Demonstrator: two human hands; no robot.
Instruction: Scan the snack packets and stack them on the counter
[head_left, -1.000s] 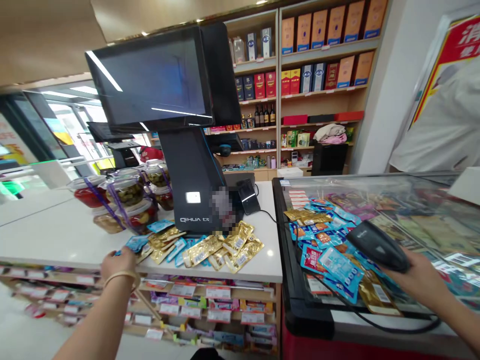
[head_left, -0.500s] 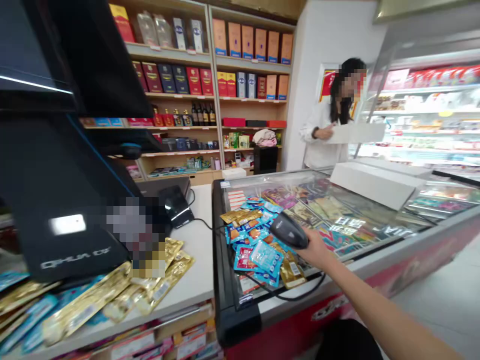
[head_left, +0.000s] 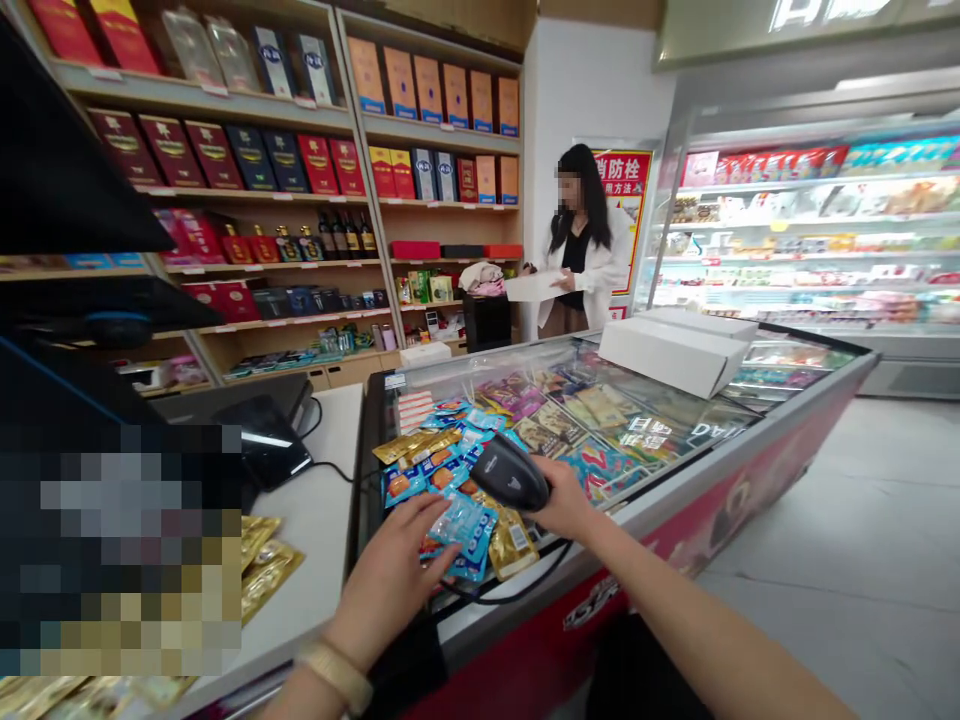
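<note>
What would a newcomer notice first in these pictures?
The eye goes first to the black handheld barcode scanner in the right hand, above blue and gold snack packets on a glass-topped chest freezer, where the left hand rests. Behind them, boxed liquor fills the wooden shelves, and a person in a white jacket stands at the far side of the freezer.

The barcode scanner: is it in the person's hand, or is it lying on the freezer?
In the hand: the right hand grips the black barcode scanner over the blue snack packets.
</note>
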